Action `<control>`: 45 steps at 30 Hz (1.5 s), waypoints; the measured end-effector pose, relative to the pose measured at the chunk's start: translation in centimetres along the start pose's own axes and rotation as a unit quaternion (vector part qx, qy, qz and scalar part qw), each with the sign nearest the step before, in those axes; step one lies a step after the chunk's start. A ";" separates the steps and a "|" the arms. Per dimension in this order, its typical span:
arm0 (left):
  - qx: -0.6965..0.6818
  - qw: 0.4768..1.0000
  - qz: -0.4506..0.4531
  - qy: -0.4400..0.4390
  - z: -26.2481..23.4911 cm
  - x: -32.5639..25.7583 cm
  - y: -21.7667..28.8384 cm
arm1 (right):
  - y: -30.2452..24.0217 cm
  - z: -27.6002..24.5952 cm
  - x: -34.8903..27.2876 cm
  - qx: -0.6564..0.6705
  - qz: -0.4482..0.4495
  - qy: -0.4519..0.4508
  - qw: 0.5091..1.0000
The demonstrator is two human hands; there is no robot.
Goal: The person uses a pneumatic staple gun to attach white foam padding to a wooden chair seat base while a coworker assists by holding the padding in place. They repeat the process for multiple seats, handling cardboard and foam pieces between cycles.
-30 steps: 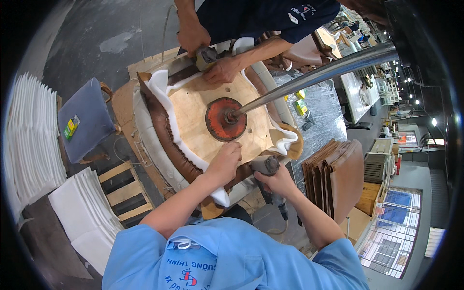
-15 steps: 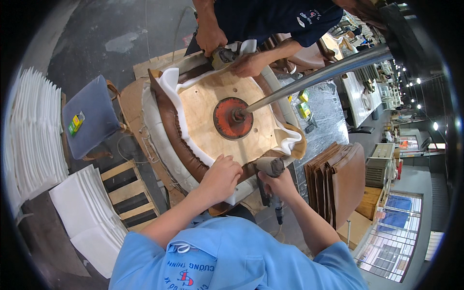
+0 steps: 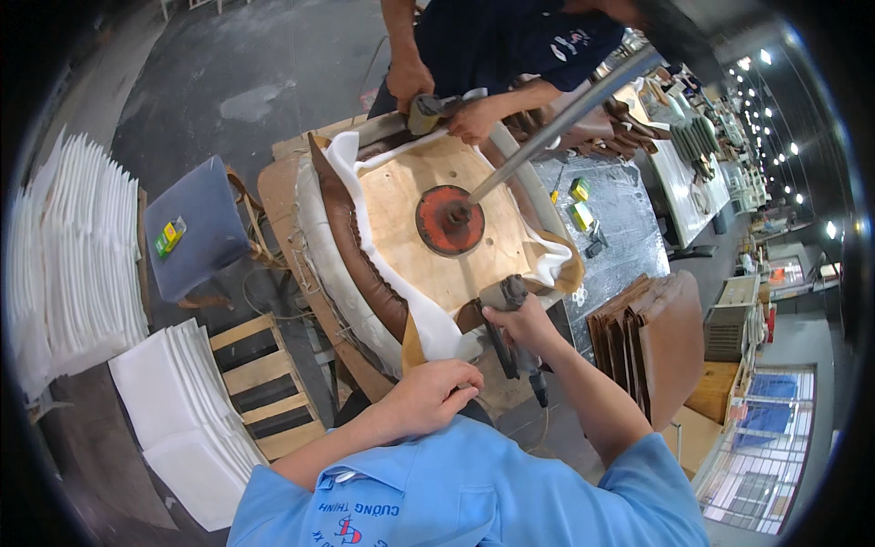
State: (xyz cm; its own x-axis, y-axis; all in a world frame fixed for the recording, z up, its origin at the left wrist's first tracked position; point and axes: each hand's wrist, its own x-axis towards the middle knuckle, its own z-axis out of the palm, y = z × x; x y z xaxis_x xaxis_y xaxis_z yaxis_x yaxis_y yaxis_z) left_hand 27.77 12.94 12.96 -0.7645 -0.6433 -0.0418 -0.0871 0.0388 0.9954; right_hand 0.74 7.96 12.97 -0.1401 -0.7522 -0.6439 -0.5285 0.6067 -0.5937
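Observation:
My right hand is wrapped round the grip of a pneumatic staple gun, whose nose sits at the near right edge of an upholstered seat. My left hand is closer to my body, fingers curled, with nothing seen in it. Just beyond it stand a tan-backed flap of brown cover and a strip of white padding. The seat's plywood base faces up, with brown leather-like cover around it. A round red press plate on a metal rod rests on the plywood.
Across the seat, a co-worker's hands hold another staple gun. Stacked white sheets and a wooden pallet lie left. Folded brown covers and a plastic-covered table are right. The slanting rod crosses above.
My left hand has drawn back from the padding toward my body, and the flap of cover now shows there. My right hand keeps the staple gun at the edge. The view has shifted slightly.

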 end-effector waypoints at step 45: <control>-0.278 0.939 -0.174 -0.104 25.8 33.1 4.0 | 27.0 -23.6 8.9 0.787 -0.203 -0.273 0.515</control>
State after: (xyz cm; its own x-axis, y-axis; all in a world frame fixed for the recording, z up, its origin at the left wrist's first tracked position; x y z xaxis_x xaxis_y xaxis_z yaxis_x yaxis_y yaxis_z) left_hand -14.33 11.55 13.31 -0.8645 -0.3780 -0.3313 -0.0516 -0.5890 0.8065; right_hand -34.59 11.61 2.61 0.1973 -0.9756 -0.0964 0.9718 0.2076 -0.1116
